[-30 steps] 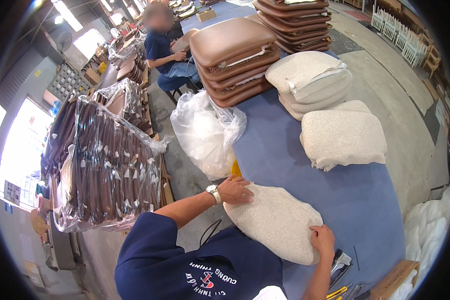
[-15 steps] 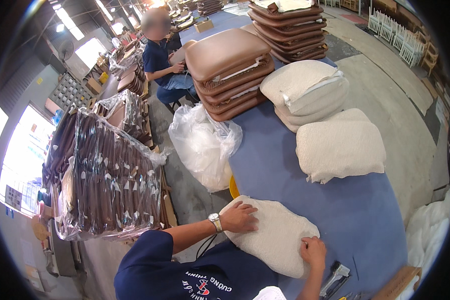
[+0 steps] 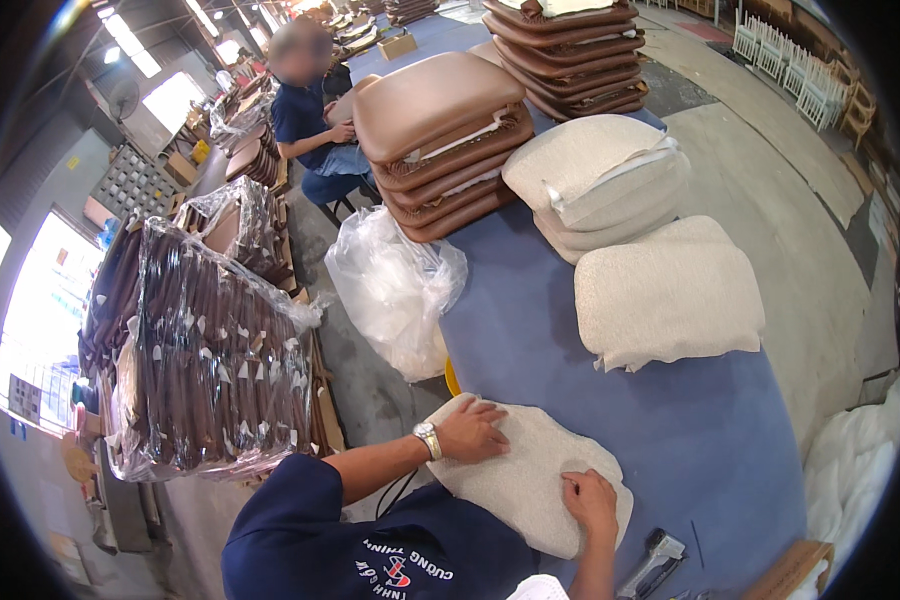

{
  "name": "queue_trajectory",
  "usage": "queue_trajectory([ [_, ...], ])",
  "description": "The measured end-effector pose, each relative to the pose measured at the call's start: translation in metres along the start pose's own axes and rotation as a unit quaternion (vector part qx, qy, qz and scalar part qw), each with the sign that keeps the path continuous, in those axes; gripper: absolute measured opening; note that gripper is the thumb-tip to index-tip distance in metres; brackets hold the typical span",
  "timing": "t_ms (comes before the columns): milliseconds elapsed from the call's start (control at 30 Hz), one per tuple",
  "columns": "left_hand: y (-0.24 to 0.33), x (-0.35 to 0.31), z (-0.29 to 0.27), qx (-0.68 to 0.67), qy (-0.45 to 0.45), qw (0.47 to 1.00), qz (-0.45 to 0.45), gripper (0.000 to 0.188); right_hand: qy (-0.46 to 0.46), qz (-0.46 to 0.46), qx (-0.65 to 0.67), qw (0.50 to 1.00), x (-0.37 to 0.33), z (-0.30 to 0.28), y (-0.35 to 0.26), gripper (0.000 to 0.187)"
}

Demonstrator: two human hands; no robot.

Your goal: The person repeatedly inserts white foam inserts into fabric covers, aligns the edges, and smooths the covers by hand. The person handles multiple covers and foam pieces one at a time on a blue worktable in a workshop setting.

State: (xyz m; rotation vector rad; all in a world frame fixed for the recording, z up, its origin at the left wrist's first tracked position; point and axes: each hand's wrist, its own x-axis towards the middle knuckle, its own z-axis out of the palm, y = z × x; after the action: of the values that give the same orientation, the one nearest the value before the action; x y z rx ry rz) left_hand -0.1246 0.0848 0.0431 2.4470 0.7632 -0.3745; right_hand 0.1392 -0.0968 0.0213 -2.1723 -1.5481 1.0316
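Lower centre: my left hand (image 3: 473, 432) and right hand (image 3: 590, 500), both spread flat, pressing the beige cushion cover (image 3: 530, 480) on the blue table (image 3: 610, 420).

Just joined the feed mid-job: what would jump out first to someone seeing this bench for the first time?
Both hands press flat on a cream fabric cushion cover at the near edge of the blue table: left hand on its upper left part, right hand on its lower right. Beyond them rise cream cushions and a stack of brown seat pads. To the left stands a plastic-wrapped bundle of dark brown pads.
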Motion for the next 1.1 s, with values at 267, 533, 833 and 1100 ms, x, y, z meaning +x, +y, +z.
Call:
queue_trajectory([
  [267, -0.018, -0.011, -0.012, 0.026, -0.022, 0.999, -0.035, 0.043, 0.054, 0.075, -0.033, 0.995, -0.025, -0.028, 0.027, 0.024],
  [533, 0.051, 0.033, 0.035, -0.025, -0.030, 0.992, 0.116, 0.040, -0.048, -0.051, -0.028, 0.997, 0.026, 0.011, -0.032, 0.027],
  [833, -0.032, -0.020, -0.009, -0.016, 0.009, 0.996, -0.082, 0.036, 0.050, 0.055, 0.008, 0.997, -0.020, -0.025, 0.043, 0.022],
  [1100, -0.113, -0.083, 0.017, -0.314, 0.074, 0.905, -0.278, 0.051, 0.204, 0.149, 0.175, 0.952, -0.091, 0.018, 0.150, 0.030],
])
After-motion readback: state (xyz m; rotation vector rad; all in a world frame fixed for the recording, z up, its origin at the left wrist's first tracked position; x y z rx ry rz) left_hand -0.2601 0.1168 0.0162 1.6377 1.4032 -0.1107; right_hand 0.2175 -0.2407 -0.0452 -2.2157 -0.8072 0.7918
